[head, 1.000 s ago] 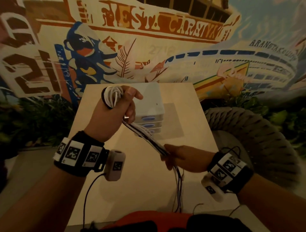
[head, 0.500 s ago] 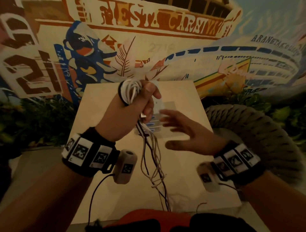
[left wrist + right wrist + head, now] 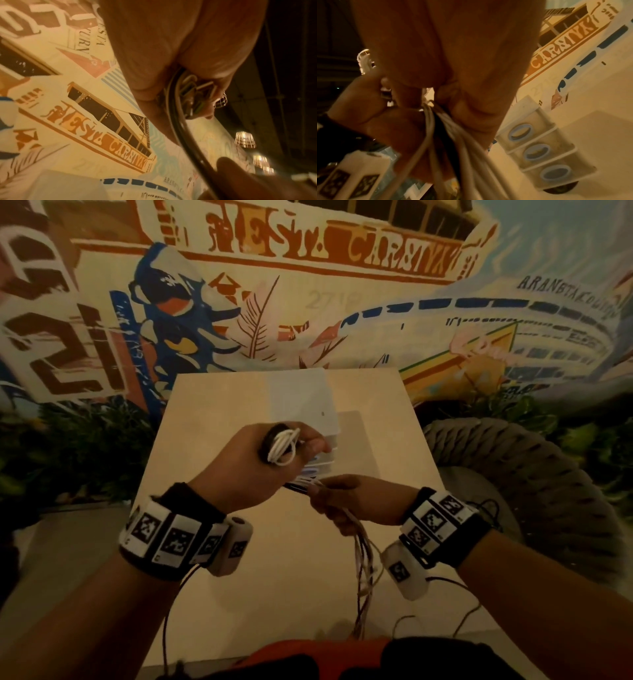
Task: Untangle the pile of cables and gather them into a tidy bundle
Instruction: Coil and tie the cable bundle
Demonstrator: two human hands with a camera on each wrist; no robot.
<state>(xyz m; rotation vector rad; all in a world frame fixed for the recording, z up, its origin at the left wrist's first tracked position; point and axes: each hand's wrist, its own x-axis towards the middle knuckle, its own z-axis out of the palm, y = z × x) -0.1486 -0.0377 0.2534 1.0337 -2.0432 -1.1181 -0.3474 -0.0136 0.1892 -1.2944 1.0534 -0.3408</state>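
My left hand (image 3: 260,463) grips a coil of white and black cables (image 3: 282,446) above the pale table (image 3: 212,412); the looped ends stick out over my thumb. In the left wrist view the folded cables (image 3: 188,94) sit inside my curled fingers and a dark strand runs down. From that fist a bunch of loose strands (image 3: 364,556) runs right and hangs toward the table's near edge. My right hand (image 3: 346,501) closes around this bunch just beside the left fist. The right wrist view shows white and dark strands (image 3: 453,128) passing through my curled fingers.
A small white drawer unit (image 3: 308,402) with blue round handles (image 3: 536,151) stands on the table behind my hands. A large woven rope seat (image 3: 534,491) is to the right. A painted mural wall (image 3: 308,285) rises behind, with plants at both sides.
My right hand, open half a second ago after letting go of the strands, has closed on them again close under the left fist. The left hand with the coil dropped lower.
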